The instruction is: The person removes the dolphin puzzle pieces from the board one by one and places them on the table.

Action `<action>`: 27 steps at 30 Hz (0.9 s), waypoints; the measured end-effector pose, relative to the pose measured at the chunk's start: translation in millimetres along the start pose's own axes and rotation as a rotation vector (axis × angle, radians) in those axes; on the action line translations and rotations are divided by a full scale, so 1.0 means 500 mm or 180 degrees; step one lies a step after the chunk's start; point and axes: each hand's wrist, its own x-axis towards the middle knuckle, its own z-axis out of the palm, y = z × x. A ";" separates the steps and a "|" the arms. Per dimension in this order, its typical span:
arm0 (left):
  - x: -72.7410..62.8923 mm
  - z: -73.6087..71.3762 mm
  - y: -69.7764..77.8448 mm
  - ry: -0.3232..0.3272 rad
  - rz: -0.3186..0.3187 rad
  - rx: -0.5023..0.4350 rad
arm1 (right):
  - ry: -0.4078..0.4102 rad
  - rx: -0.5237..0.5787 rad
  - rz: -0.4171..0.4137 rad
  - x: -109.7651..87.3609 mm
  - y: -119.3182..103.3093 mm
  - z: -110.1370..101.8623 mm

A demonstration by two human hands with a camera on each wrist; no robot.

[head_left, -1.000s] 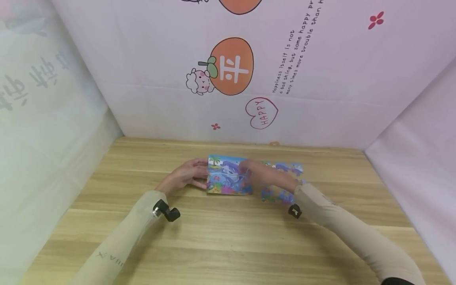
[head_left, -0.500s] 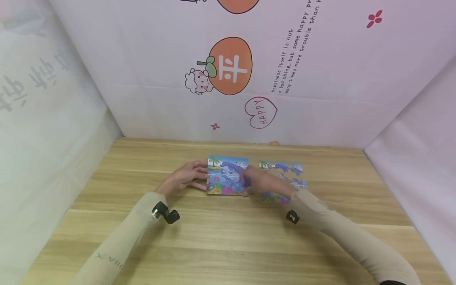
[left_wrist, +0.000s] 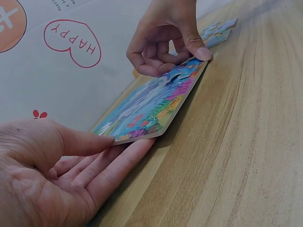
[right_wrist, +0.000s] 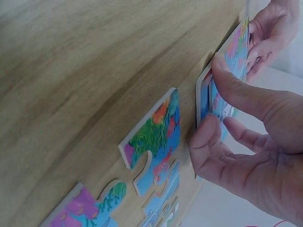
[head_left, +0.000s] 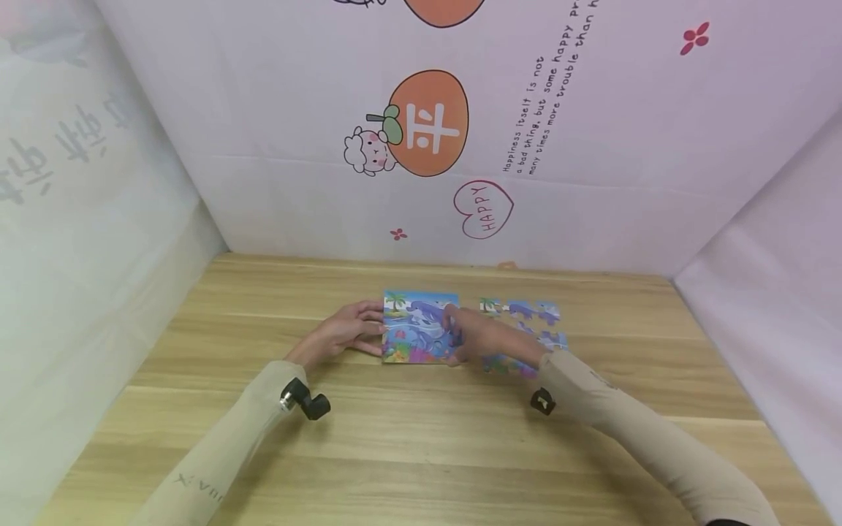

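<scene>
A puzzle board (head_left: pixel 414 343) with a dolphin and coral picture lies on the wooden table. My left hand (head_left: pixel 345 329) grips its left end; in the left wrist view the thumb (left_wrist: pixel 90 143) is on top and the fingers reach underneath. At the right end, my right hand (head_left: pixel 480 336) holds the board, its thumb (right_wrist: pixel 236 92) at the near edge and its other fingers curled over the right side. A raised layer edge shows between thumb and fingers in the right wrist view; whether it is a loose piece I cannot tell.
Several loose puzzle pieces (head_left: pixel 549 314) lie slightly apart to the right, partly behind my right hand; one coral piece (right_wrist: pixel 156 132) is nearest the board. A white printed cloth (head_left: pixel 296 183) stands behind the wooden table (head_left: pixel 408 438), with white cloth on both sides.
My right hand has drawn back from over the picture to the board's right end. The left hand stays at the left end; the board appears slightly nearer.
</scene>
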 end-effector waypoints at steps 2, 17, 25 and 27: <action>0.000 0.000 -0.001 -0.0017 0.0010 -0.0006 | 0.0006 0.0030 0.0009 -0.002 0.002 0.000; 0.001 -0.002 -0.007 -0.0137 0.0145 0.0116 | 0.0469 0.0292 -0.0404 -0.009 0.020 -0.007; -0.002 -0.001 -0.005 -0.0076 0.0086 0.0122 | 0.0351 0.0740 -0.0358 -0.015 0.023 -0.013; 0.000 0.000 -0.006 -0.0078 0.0079 0.0103 | 0.0353 0.0800 -0.0419 -0.019 0.034 -0.017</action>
